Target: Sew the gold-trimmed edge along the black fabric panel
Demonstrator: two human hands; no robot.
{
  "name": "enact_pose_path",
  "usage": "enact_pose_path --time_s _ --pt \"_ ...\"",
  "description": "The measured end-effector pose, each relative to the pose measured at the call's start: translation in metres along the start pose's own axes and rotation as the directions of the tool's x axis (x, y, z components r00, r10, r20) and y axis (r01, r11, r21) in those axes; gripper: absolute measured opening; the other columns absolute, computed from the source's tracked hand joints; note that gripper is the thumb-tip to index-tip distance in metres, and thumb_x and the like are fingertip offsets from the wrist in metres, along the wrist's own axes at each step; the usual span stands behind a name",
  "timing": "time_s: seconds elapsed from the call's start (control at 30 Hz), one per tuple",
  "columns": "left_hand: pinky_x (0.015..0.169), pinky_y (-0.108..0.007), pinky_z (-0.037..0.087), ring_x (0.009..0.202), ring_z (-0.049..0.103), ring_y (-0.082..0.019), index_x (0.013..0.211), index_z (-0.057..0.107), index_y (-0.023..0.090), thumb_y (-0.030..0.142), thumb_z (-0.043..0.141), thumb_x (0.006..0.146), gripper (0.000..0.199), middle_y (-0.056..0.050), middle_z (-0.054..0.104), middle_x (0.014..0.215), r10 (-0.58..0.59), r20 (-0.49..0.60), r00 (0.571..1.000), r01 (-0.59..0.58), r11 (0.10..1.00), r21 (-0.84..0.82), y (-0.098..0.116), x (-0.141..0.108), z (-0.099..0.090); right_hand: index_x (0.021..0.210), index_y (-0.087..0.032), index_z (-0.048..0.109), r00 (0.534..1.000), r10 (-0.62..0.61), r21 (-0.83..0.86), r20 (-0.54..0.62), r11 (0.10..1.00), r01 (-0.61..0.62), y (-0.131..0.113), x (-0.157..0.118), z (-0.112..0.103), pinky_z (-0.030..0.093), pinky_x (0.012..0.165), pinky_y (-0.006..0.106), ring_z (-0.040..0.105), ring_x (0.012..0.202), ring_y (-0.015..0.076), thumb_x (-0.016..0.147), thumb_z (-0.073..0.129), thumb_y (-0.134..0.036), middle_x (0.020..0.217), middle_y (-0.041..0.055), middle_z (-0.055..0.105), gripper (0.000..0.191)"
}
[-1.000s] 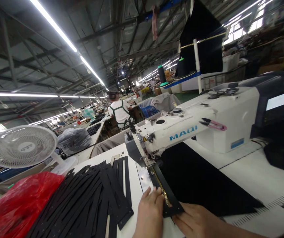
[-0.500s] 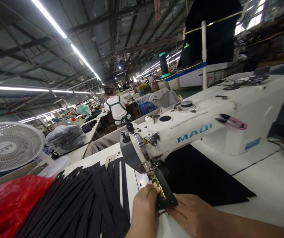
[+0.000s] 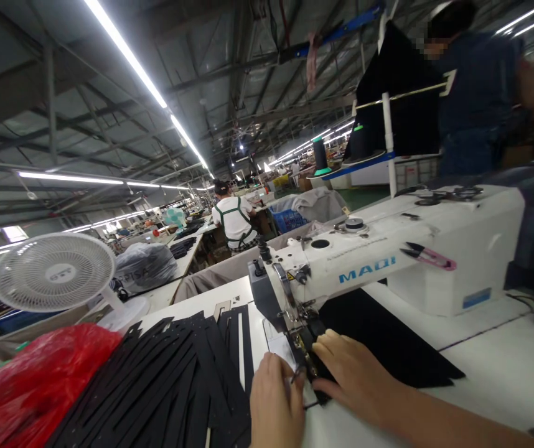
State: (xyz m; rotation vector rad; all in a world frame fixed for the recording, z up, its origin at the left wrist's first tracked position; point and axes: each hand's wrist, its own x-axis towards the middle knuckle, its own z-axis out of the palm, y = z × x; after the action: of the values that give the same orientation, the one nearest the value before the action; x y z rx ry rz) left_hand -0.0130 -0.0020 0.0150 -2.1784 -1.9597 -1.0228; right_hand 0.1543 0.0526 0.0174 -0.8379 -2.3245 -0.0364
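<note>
A small black piece [image 3: 312,361] with a gold-coloured metal strip, blurred, lies under the presser foot of the white sewing machine [image 3: 365,267]. My right hand [image 3: 358,376] grips it from the right, fingers over its edge and thumb near its front end. My left hand [image 3: 276,398] is closed just left of the piece. A small dark loop shows at its thumb and fingertips, too blurred to name. A larger black panel [image 3: 370,336] lies flat under the machine arm.
Many black strips [image 3: 168,373] are heaped left of my hands, beside a red plastic bag [image 3: 47,373]. A white fan [image 3: 56,274] stands behind them. Pink thread snips [image 3: 430,256] rest against the machine. A co-worker [image 3: 234,214] sits ahead; another person [image 3: 477,93] stands at right.
My right hand has moved up and over the black piece, closer to the presser foot. My left hand has shifted off its left side. The view has turned, and a person appears at right.
</note>
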Motion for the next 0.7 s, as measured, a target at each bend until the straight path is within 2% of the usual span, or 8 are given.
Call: enact_pose_path --time_s 0.07,0.13,0.2,0.27,0.3,0.37,0.47,0.7 --pt "0.063 -0.033 0.045 0.069 0.057 -0.021 0.065 0.048 0.019 0.025 0.042 0.087 0.024 -0.004 0.054 0.069 -0.033 0.051 0.998 0.033 0.999 0.013 0.004 -0.006 -0.004 0.084 -0.013 0.058 0.993 0.012 0.037 0.116 0.999 -0.016 0.001 0.013 0.001 0.044 0.07 0.039 0.056 0.08 0.0269 0.075 0.057 -0.011 0.086 0.0107 0.06 0.009" --pt "0.064 -0.032 0.046 0.071 0.057 -0.021 0.067 0.051 0.019 0.026 0.039 0.09 0.027 -0.005 0.056 0.072 0.005 0.062 0.998 -0.002 0.999 -0.05 0.005 -0.01 -0.003 0.081 -0.014 0.058 0.982 -0.016 0.098 0.187 0.995 -0.003 0.002 0.025 0.001 0.043 0.067 0.034 0.057 0.077 0.0233 0.076 0.049 -0.006 0.085 0.0094 0.061 0.012" --pt "0.072 -0.034 0.048 0.083 0.059 -0.022 0.088 0.059 0.017 0.023 0.038 0.091 0.022 -0.009 0.061 0.088 0.106 0.004 0.994 -0.105 0.987 -0.119 0.006 -0.012 0.0 0.079 -0.015 0.058 0.984 0.005 0.134 0.176 0.991 -0.029 0.005 0.032 0.001 0.042 0.068 0.029 0.058 0.08 0.0201 0.077 0.046 -0.005 0.087 0.0079 0.062 0.015" --pt "0.082 -0.038 0.047 0.096 0.057 -0.023 0.11 0.057 0.017 0.018 0.038 0.088 0.029 -0.012 0.061 0.105 0.247 -0.025 0.969 -0.248 0.956 -0.154 0.006 -0.012 0.006 0.073 -0.015 0.057 0.983 0.067 0.159 0.169 0.983 -0.095 0.01 0.034 0.004 0.041 0.066 0.025 0.058 0.078 0.0176 0.077 0.046 -0.005 0.084 0.0066 0.063 0.015" --pt "0.084 -0.039 0.047 0.1 0.056 -0.024 0.113 0.056 0.018 0.015 0.039 0.085 0.032 -0.012 0.061 0.109 0.31 -0.01 0.951 -0.308 0.938 -0.161 0.006 -0.011 0.009 0.069 -0.015 0.056 0.98 0.099 0.17 0.174 0.977 -0.128 0.013 0.033 0.006 0.041 0.063 0.023 0.058 0.074 0.0161 0.076 0.046 -0.004 0.079 0.0054 0.063 0.016" --pt "0.082 -0.041 0.048 0.096 0.058 -0.026 0.104 0.06 0.018 0.011 0.042 0.079 0.032 -0.01 0.064 0.104 0.388 0.041 0.921 -0.377 0.912 -0.16 0.009 -0.008 0.012 0.061 -0.015 0.053 0.97 0.142 0.189 0.196 0.966 -0.179 0.016 0.03 0.01 0.038 0.056 0.021 0.057 0.063 0.013 0.073 0.046 -0.003 0.069 0.0026 0.061 0.019" --pt "0.073 -0.042 0.05 0.082 0.061 -0.026 0.086 0.062 0.016 0.009 0.045 0.075 0.021 -0.009 0.067 0.09 0.412 0.112 0.904 -0.403 0.91 -0.094 0.015 -0.004 0.01 0.06 -0.015 0.051 0.961 0.183 0.192 0.209 0.955 -0.224 0.015 0.025 0.013 0.037 0.054 0.02 0.055 0.061 0.012 0.071 0.046 -0.002 0.067 0.0021 0.06 0.018" --pt "0.076 -0.042 0.048 0.083 0.062 -0.025 0.096 0.06 0.014 0.007 0.047 0.079 0.022 -0.01 0.067 0.091 0.409 0.238 0.881 -0.42 0.907 -0.002 0.026 -0.001 -0.005 0.073 -0.015 0.056 0.948 0.248 0.103 0.2 0.957 -0.272 0.007 0.025 0.004 0.038 0.064 0.025 0.055 0.074 0.0172 0.078 0.045 -0.009 0.079 0.0063 0.06 0.013"
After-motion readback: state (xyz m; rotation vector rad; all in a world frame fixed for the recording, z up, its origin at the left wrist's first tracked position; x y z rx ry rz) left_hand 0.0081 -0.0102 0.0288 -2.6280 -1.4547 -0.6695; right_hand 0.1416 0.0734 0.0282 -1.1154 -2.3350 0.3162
